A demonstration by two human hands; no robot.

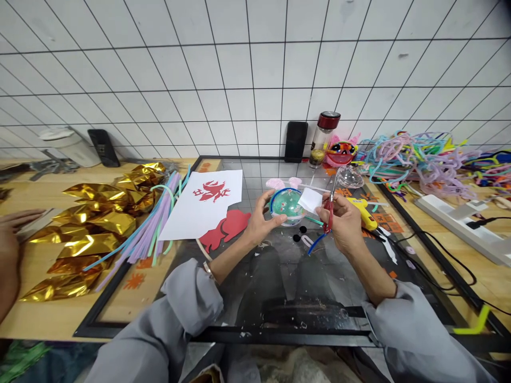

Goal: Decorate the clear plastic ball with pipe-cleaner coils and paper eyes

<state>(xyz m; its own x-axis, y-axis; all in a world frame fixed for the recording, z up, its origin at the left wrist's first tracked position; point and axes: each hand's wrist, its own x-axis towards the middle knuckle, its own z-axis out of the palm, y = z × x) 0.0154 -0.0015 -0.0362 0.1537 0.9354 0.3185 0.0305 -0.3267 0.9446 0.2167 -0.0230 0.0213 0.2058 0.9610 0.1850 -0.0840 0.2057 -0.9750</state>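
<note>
My left hand [259,223] is closed around a clear round ball [286,205] with a blue pipe-cleaner rim and a small white paper piece [310,200] at its right side. My right hand [342,223] grips red-handled scissors [330,205], their blades pointing up beside the paper piece. Both hands are held above a glass work mat [279,276] with a black frame. A blue pipe cleaner [316,243] curves down under my right hand.
A white sheet with a red cut-out [205,202], red paper shapes [223,230], pastel pipe cleaners [154,223] and gold foil [91,223] lie left. A yellow glue gun [365,213], bottle [323,139], phone [296,141], tangled pipe cleaners [423,157] and power strip [459,223] lie right. Another person's hand [11,250] is at the far left.
</note>
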